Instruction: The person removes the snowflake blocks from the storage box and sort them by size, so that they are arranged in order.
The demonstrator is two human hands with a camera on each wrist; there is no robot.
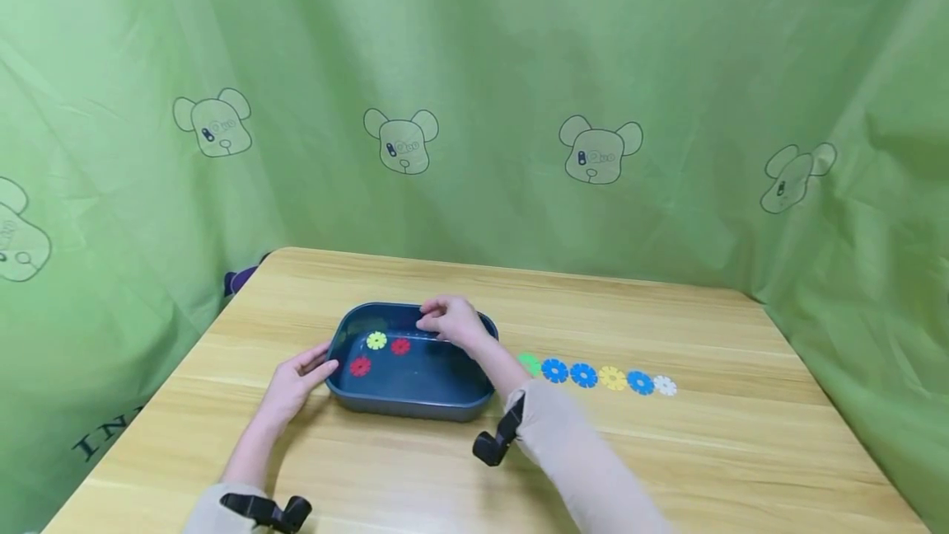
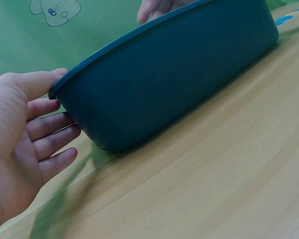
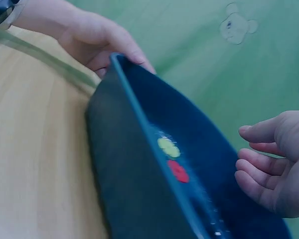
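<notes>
A dark blue rectangular plastic tub (image 1: 415,417) stands on the table. On its floor lie a yellow-green snowflake disc (image 1: 376,340) and two red snowflake discs, one at the front left (image 1: 360,366) and one farther right (image 1: 400,346). My left hand (image 1: 291,381) grips the tub's left end; in the left wrist view the thumb lies on the rim and the fingers are under it against the outer wall. My right hand (image 1: 455,321) is over the tub's far right part. In the right wrist view its fingers are loosely bent, with nothing seen between thumb and fingertips.
Right of the tub, a row of several snowflake discs runs across the wooden table (image 1: 712,452): green (image 1: 530,364), blue (image 1: 554,370), yellow (image 1: 612,378) and, at the end, white (image 1: 665,386). Green cloth (image 1: 489,221) with bear heads hangs behind and beside the table.
</notes>
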